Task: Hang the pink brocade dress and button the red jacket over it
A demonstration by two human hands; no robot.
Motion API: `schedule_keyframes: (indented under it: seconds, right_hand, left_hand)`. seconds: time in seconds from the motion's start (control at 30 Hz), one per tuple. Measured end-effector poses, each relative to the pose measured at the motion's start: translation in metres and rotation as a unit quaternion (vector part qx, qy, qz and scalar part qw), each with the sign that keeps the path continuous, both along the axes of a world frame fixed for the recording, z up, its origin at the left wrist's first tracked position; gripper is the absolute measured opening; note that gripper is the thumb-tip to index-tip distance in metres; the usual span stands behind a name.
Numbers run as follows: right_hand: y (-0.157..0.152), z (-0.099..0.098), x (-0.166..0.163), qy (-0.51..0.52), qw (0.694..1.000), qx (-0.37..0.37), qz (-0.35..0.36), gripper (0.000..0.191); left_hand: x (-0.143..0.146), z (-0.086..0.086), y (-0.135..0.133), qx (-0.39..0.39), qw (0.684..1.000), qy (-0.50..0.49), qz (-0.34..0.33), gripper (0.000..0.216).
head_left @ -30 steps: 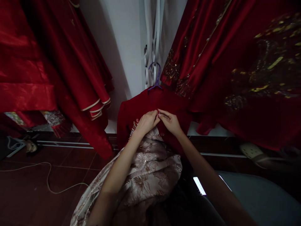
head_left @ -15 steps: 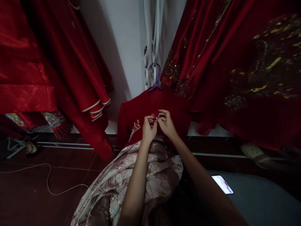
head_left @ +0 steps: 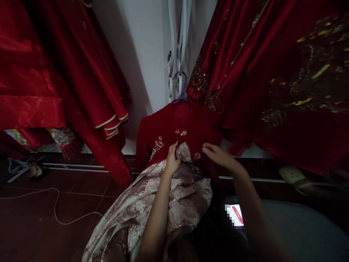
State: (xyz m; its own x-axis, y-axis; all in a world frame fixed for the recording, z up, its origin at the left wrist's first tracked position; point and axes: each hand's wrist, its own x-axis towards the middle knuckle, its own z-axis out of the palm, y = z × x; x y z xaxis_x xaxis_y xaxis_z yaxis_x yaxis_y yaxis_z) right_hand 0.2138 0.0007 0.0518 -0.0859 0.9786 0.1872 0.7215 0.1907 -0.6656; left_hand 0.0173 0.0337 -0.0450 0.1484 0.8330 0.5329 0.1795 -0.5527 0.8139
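A dark red jacket (head_left: 158, 127) hangs in front of me on a purple hanger (head_left: 181, 97). Its front meets at a pearl flower clasp (head_left: 181, 133) and parts below it, showing pale brocade fabric (head_left: 186, 153). My left hand (head_left: 172, 160) rests by the left edge of that gap, thumb apart from the lightly bent fingers. To the right, my right hand (head_left: 218, 154) is raised beside the other front edge, fingers loosely bent and seemingly holding nothing. Just left of its fingertips sits another flower ornament (head_left: 197, 156). A beaded tassel brooch (head_left: 156, 147) decorates the jacket's left side.
Red garments (head_left: 103, 83) hang at left, and gold-trimmed red ones (head_left: 234, 62) at right. A lit phone screen (head_left: 235, 215), partly blurred out, lies near my right forearm. A cable (head_left: 57, 203) crosses the tiled floor, and a pale clog (head_left: 293, 176) stands at right.
Both hands were together at the upper clasp and have let go of it. My left hand moved slightly down, my right hand away to the right. The lit phone screen now appears farther left.
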Motion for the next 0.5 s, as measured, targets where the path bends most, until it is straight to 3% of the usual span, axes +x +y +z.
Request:
schedule_keyframes:
  seconds: [0.1, 0.17, 0.23, 0.3, 0.4, 0.5]
  right_hand:
    - [-0.012, 0.015, 0.0, 0.149, 0.989, -0.016, -0.015, 0.03]
    - [-0.019, 0.025, -0.005, 0.19, 0.98, -0.043, 0.035, 0.034]
    - [-0.025, 0.034, -0.012, 0.2, 0.972, -0.053, 0.112, 0.037]
    - [-0.027, 0.041, -0.02, 0.207, 0.965, -0.033, 0.155, 0.038]
    - [-0.026, 0.042, -0.028, 0.208, 0.967, -0.006, 0.149, 0.035]
    - [-0.023, 0.034, -0.037, 0.197, 0.971, -0.031, 0.134, 0.034]
  left_hand:
    - [0.0, 0.0, 0.001, 0.0, 1.0, -0.02, -0.009, 0.06]
    - [0.0, 0.005, 0.001, -0.013, 0.999, -0.049, -0.002, 0.048]
    - [-0.001, 0.012, -0.001, -0.056, 0.993, -0.099, 0.014, 0.034]
    - [-0.003, 0.019, -0.003, -0.128, 0.978, -0.162, 0.01, 0.04]
    - [-0.007, 0.027, -0.006, -0.235, 0.939, -0.248, -0.048, 0.054]
    - [-0.01, 0.032, -0.011, -0.279, 0.906, -0.311, -0.065, 0.05]
